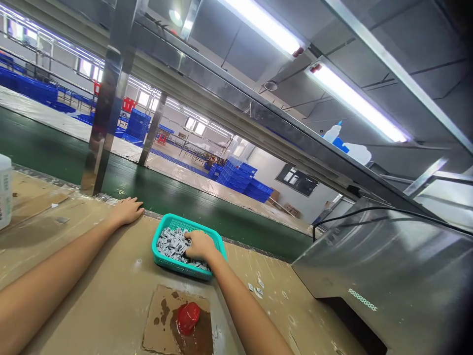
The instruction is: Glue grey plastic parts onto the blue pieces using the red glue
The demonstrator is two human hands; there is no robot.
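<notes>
My right hand (200, 245) reaches into a teal plastic basket (158, 258), its fingers bent down among many small grey parts (173, 243). What its fingertips hold, if anything, is hidden. My left hand (127, 211) rests at the far edge of the tan work surface, to the left of the basket, fingers apart and nothing in it. Nearer to me, a wet red object (188, 318) sits on a stained square of cardboard (155, 328).
A green conveyor belt (166, 190) runs behind the table, past metal posts (107, 108). Several loose grey pieces (258, 291) lie right of my right forearm. A metal housing (388, 256) stands at the right, and a white bottle (4, 192) at the left edge.
</notes>
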